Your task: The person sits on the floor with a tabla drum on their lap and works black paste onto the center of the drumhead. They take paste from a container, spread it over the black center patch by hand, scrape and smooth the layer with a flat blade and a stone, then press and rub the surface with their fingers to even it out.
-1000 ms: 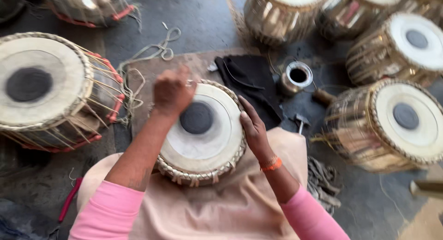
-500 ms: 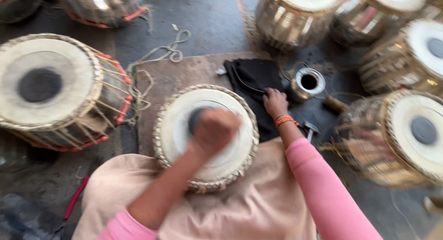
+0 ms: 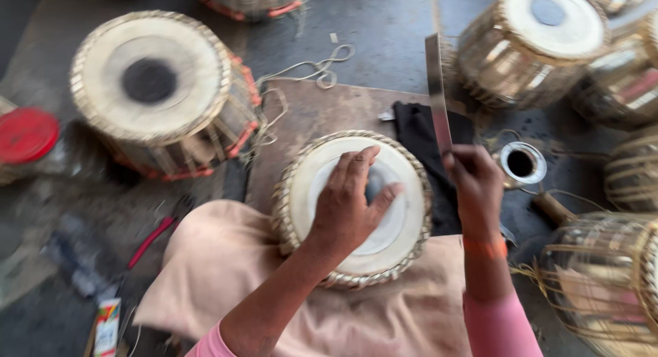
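A small hand drum [image 3: 404, 223] with a white skin and woven rim rests on a pale pink cloth [image 3: 219, 268] in front of me. My left hand [image 3: 351, 200] lies flat on the drum's skin, covering its dark centre spot. My right hand [image 3: 473, 185] is just right of the drum, closed on a long flat metal blade [image 3: 436, 89] that points up and away from me. An orange band circles that wrist.
A larger drum [image 3: 154, 89] lies at the left, several more drums [image 3: 541, 34] at the right. A black cloth [image 3: 421, 127], a small metal cup [image 3: 522, 163], a red lid [image 3: 26, 134], red-handled pliers [image 3: 147, 240] and loose cord [image 3: 308, 72] lie around.
My right hand reached to the black cloth and now holds the metal blade upright. My left hand moved from the far rim to the centre of the drum's skin.
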